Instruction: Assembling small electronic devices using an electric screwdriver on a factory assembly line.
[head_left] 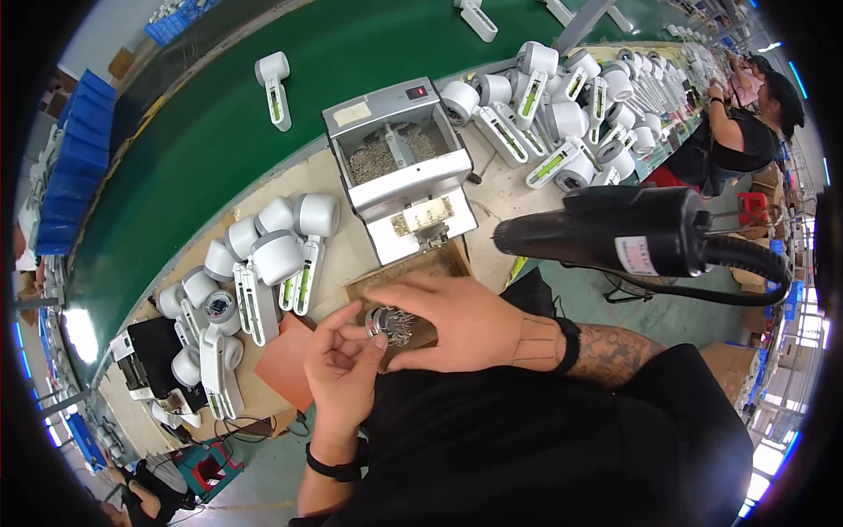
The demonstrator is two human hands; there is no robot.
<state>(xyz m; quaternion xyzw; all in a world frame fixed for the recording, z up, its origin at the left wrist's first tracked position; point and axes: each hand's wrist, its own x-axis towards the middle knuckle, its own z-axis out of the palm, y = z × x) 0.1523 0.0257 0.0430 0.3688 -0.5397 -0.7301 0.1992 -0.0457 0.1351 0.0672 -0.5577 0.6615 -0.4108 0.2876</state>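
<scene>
Between my hands, over an open wooden box (452, 261), is a small round metal piece (379, 321) with many small screws (401, 327) bristling from one side. My left hand (341, 356) is closed on its rim, thumb and fingers at the edge. My right hand (470, 318) curves around the screw side with thumb and fingers apart; any contact with the screws is unclear. Just beyond stands a grey and white screw feeder (406, 172), its hopper holding loose screws (373, 161).
A black power screwdriver (606, 233) hangs at the right with its cable. White hair-dryer-shaped housings (277, 255) cluster at left, and more (566, 119) at right. Past the bench runs a green conveyor (202, 167). An orange sheet (288, 360) lies near my left hand. A co-worker (746, 132) sits far right.
</scene>
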